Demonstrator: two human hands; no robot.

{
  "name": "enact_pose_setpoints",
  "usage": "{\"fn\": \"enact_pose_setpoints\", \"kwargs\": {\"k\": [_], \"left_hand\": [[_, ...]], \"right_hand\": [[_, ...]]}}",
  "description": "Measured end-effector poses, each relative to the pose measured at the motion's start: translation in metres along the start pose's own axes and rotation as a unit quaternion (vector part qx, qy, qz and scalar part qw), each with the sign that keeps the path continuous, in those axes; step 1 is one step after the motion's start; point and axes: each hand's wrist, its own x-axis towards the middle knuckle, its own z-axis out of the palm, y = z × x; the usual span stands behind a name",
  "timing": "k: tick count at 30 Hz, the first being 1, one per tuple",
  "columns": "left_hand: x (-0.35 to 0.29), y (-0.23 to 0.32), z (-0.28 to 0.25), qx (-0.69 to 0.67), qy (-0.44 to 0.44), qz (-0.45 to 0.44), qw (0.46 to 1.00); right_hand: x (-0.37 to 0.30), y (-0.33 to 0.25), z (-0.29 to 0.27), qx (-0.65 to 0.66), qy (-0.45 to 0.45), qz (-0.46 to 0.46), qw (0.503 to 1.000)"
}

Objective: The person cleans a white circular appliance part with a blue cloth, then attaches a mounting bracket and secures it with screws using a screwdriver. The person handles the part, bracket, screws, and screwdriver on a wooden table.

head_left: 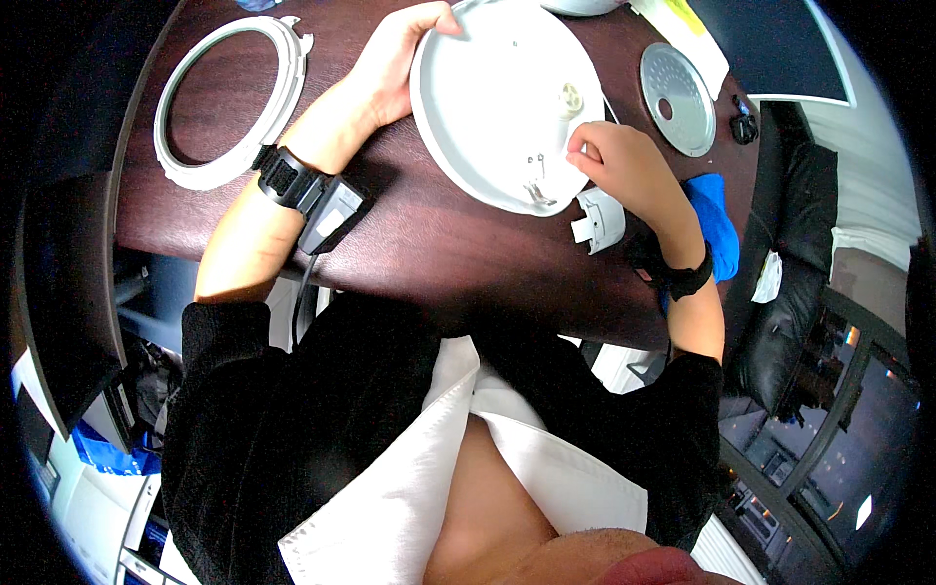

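Observation:
A white round tray (492, 107) with a raised rim lies at the far middle of the table. My left hand (400, 58) grips its left edge, thumb over the rim and the other fingers mostly hidden. Over the tray's right side, my right hand (614, 161) is closed in a pinch; whatever is between the fingertips is too small or hidden to make out. Near those fingers, a few small metal pieces (536, 192), possibly screws, lie on the tray. Beyond them sits a small cream-coloured round part (570, 99). A white curved plastic piece (600, 220) rests below my right hand.
A white plastic ring (168, 117) lies at the left. To the right are a silver perforated disc (678, 97), a small black object (744, 127) and a blue cloth-like item (717, 219). A black box with a cable (333, 214) is beside my left wrist. The dark red table's (468, 263) near edge curves before me.

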Motion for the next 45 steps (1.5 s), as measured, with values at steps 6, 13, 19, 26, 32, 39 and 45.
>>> {"fn": "enact_pose_setpoints", "kwargs": {"k": [6,13,19,26,32,39,45], "left_hand": [[-0.008,-0.006,0.016,0.092,0.056,0.003,0.994],[-0.011,-0.016,0.014,0.190,0.023,0.086,0.978],[-0.012,-0.017,0.017,0.223,0.006,0.134,0.966],[-0.013,-0.017,0.027,0.254,-0.022,0.190,0.948],[-0.019,-0.012,0.029,0.266,-0.043,0.208,0.940],[-0.026,-0.012,0.039,0.303,-0.027,0.228,0.925],[-0.029,-0.011,0.042,0.323,-0.028,0.246,0.914]], "right_hand": [[0.001,0.013,-0.002,0.070,-0.047,-0.002,0.996],[0.002,0.016,-0.003,0.024,-0.020,-0.021,0.999],[0.005,0.003,-0.023,0.049,-0.004,0.005,0.999],[0.043,-0.022,-0.033,0.066,0.154,-0.107,0.980],[0.068,-0.037,-0.026,0.105,0.218,-0.138,0.960],[0.072,-0.048,-0.018,0.123,0.275,-0.114,0.947],[0.070,-0.056,-0.015,0.108,0.304,-0.093,0.942]]}}
